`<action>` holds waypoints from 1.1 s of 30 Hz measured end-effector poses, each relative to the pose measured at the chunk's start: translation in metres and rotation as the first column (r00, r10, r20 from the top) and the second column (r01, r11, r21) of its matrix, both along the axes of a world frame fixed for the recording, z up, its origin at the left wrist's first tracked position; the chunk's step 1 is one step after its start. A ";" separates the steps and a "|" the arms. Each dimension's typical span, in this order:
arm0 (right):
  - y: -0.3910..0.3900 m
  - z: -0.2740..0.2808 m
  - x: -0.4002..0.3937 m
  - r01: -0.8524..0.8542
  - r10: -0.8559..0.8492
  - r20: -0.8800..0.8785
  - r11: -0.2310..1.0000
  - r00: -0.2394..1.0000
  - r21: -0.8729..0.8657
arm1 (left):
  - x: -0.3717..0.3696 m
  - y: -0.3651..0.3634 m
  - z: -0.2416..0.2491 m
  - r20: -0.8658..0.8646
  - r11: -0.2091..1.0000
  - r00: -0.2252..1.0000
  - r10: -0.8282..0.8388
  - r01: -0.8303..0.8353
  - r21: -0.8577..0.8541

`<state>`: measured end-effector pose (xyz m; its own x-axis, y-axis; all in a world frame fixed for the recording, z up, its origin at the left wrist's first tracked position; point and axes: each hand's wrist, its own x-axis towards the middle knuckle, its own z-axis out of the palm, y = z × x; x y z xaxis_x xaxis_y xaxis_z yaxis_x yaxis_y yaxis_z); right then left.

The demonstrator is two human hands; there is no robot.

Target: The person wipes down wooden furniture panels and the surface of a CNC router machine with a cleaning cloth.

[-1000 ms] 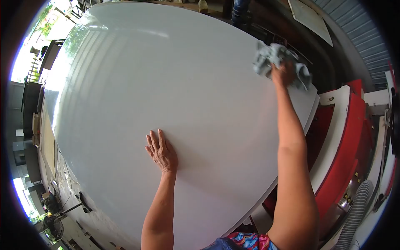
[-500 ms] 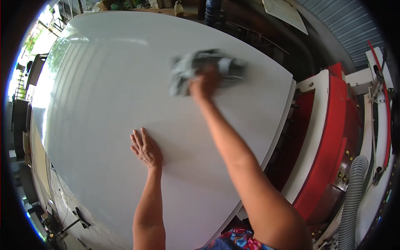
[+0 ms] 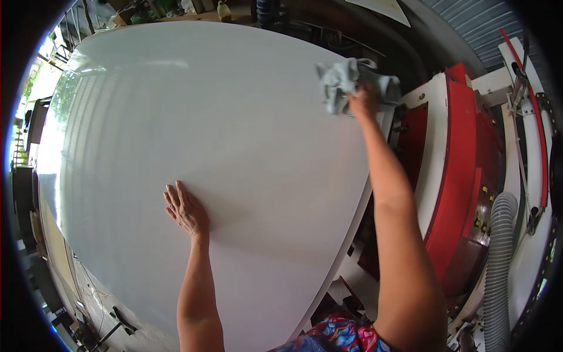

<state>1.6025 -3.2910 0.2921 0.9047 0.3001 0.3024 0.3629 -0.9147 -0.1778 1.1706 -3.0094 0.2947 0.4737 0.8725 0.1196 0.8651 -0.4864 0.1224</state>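
A large, glossy white panel (image 3: 234, 129) spreads out in front of me. My left hand (image 3: 186, 210) rests flat on it near the middle, fingers stretched out and holding nothing. At the panel's far right corner, my right hand (image 3: 365, 101) grips a crumpled grey-blue cloth (image 3: 340, 85). The cloth lies on the panel's surface, and part of it reaches the right edge. My right fingers are partly hidden by its folds.
Along the right side stands a red and white machine (image 3: 463, 158), with a ribbed grey hose (image 3: 498, 264) near it. Behind the far edge, a small bottle (image 3: 224, 12) stands among clutter. Bright daylight comes in at the left.
My right hand has carried the cloth rightward across the panel to its far right corner. My left hand stays flat on the panel; the view has shifted slightly.
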 end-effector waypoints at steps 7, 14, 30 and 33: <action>-0.084 -0.015 -0.093 0.066 -0.073 0.117 0.996 0.990 0.065 | -0.001 0.001 -0.001 0.003 1.000 1.000 -0.002 0.002 -0.009; -0.087 0.017 -0.261 0.012 -0.006 -0.031 0.982 0.999 0.191 | -0.003 -0.004 0.000 0.143 0.997 0.988 -0.060 0.054 0.050; -0.124 0.032 -0.614 -0.184 0.227 -0.222 0.963 0.948 0.199 | -0.311 -0.252 0.047 0.239 0.845 0.907 -0.346 0.412 -0.341; -0.136 0.046 -0.669 -0.247 0.296 -0.312 0.950 0.903 0.189 | -0.359 -0.267 0.055 0.201 0.819 0.911 -0.360 0.412 -0.400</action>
<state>0.9334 -3.4265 0.3377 0.8492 0.5250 0.0561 0.4906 -0.7452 -0.4516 0.8118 -3.2765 0.3494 0.7884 0.5975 -0.1467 0.5853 -0.6550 0.4780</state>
